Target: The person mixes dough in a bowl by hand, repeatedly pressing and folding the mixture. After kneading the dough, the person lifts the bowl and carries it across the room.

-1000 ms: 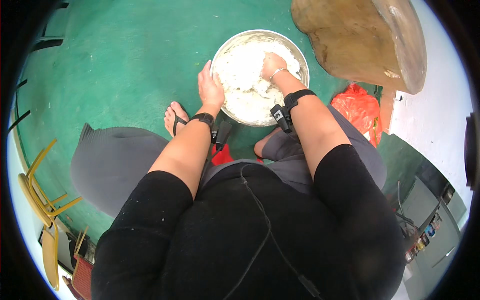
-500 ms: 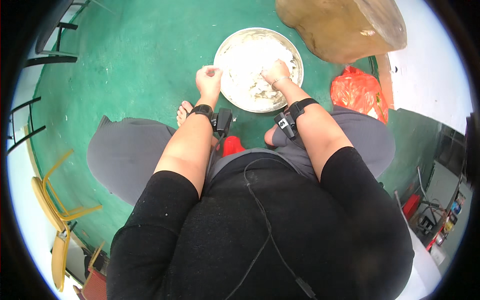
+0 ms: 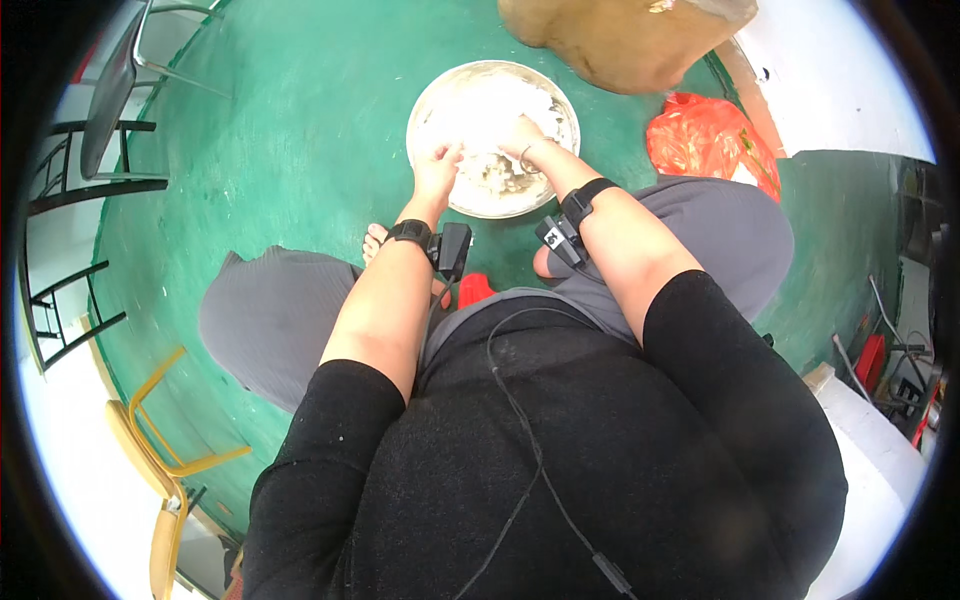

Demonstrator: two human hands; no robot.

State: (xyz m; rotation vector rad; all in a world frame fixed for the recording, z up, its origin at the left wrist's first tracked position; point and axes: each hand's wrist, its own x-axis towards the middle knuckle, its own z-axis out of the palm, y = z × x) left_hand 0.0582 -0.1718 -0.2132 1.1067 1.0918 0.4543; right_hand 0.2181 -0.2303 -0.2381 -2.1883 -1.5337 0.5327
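Note:
A wide round metal bowl point(image 3: 574, 130) stands on the green floor between my feet. In it lies a white, doughy or shredded mix point(image 3: 485, 110), with darker bits near the close side; glare washes out much of it, so its kind is unclear. My right hand point(image 3: 522, 138) is inside the bowl, fingers curled down into the mix. At the bowl's left edge, my left hand point(image 3: 437, 172) reaches over the rim with thumb and fingers drawn together. Whatever is between the fingers of either hand is too small or too bright to make out.
A red plastic bag point(image 3: 712, 140) sits right of the bowl. Behind it stands a large brown, stone-like block point(image 3: 630, 40) beside a white wall. Chairs point(image 3: 165, 440) line the left side. A small red object point(image 3: 474, 289) lies between my legs. Strapped devices are on both forearms.
My left hand has moved from outside the bowl's rim to over its edge. My right hand stays in the mix, slightly shifted. The whole view has turned a little.

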